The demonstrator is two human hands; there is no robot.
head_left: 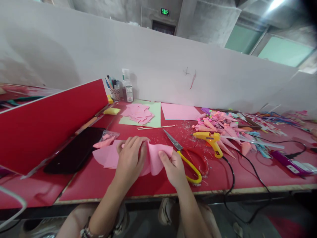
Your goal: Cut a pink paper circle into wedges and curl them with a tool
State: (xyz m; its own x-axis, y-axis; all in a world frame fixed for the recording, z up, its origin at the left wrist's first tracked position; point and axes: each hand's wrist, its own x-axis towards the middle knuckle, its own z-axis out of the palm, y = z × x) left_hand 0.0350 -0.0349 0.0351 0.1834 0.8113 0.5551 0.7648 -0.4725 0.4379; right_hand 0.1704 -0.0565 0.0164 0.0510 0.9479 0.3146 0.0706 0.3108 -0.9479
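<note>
My left hand [131,158] is closed on the upper edge of a curved pink paper piece [155,158]. My right hand [173,165] pinches the same piece at its right side, thumb in front. The paper is bent upward between the two hands. Under and left of my left hand lie more flat pink pieces [105,157]. Just right of my right hand are scissors [189,162] with yellow and red handles, their blades slightly apart.
A yellow glue gun [209,140] with a black cord lies right of the scissors, before a heap of pink cones [223,124]. A black phone [76,150] is at left beside a red board [54,122]. Pink cutouts [138,113] and a bottle [128,89] stand behind.
</note>
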